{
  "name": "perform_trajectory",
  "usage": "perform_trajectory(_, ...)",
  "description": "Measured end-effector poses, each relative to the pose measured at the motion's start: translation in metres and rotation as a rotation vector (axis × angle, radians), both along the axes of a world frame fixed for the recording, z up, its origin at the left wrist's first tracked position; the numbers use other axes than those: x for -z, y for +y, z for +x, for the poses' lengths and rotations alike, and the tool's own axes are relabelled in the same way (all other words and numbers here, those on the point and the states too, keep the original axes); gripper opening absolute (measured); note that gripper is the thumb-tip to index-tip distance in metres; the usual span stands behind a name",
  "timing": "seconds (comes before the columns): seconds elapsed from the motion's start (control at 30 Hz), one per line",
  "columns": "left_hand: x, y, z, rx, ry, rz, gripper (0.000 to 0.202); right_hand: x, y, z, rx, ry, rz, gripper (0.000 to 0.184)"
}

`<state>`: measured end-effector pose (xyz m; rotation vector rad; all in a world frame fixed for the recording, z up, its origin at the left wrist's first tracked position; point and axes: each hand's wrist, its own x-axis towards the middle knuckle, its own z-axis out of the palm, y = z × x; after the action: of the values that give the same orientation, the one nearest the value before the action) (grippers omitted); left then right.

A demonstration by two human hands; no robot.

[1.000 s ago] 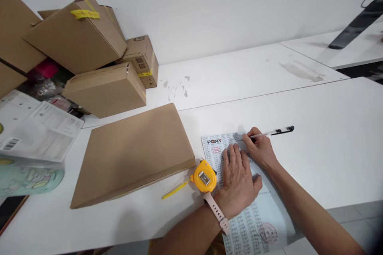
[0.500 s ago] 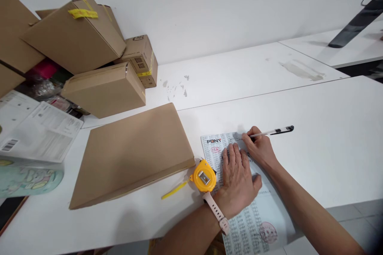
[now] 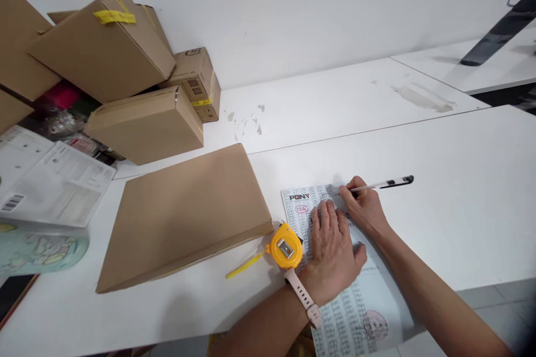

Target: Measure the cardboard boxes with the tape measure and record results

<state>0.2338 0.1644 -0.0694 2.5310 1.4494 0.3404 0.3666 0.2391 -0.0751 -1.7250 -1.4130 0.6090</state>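
Observation:
A printed paper (image 3: 347, 307) with a PONY logo and red stamps lies on the white table, its lower end reaching over the front edge. Flat on it rests my left hand (image 3: 335, 242), fingers stretched out, a pale pink band on the wrist. My right hand (image 3: 363, 205) grips a pen (image 3: 389, 183) at the paper's upper right edge; the pen's tip is hidden by the fingers. Just left of my left hand sits a yellow tape measure (image 3: 286, 246) with a yellow strap, touching or very near the paper's left side.
A flat cardboard box (image 3: 184, 217) lies left of the tape measure. Behind it are several stacked cartons (image 3: 146, 125). White printed packaging (image 3: 62, 184) and a pale green patterned item (image 3: 46, 251) stand at far left. A dark cylinder (image 3: 498, 30) stands at back right.
Almost nothing differs. The pen's rear end has shifted very slightly to the right in my right hand; my left hand stays in place on the paper.

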Motion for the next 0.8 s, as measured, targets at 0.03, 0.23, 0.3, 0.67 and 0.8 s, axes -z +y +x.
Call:
perform_trajectory(0.03, 0.000, 0.000, 0.000, -0.001, 0.003, 0.005, 0.076, 0.000, 0.000, 0.000, 0.000, 0.001, 0.001, 0.025)
perform_trajectory(0.23, 0.001, 0.000, 0.000, -0.005, 0.029, 0.047, 0.076, 0.002, 0.000, 0.001, -0.006, -0.017, 0.004, 0.024)
perform_trajectory(0.3, 0.002, -0.001, 0.000, -0.006, 0.035, 0.050, 0.076, 0.003, 0.001, 0.001, 0.002, -0.019, 0.001, 0.023)
perform_trajectory(0.67, 0.002, 0.000, 0.000, 0.002, -0.017, -0.013, 0.077, 0.004, 0.000, 0.002, 0.023, 0.023, 0.037, 0.025)
perform_trajectory(0.8, 0.003, 0.000, 0.001, -0.003, -0.051, -0.017, 0.075, 0.011, 0.004, 0.010, -0.045, -0.093, 0.162, 0.017)
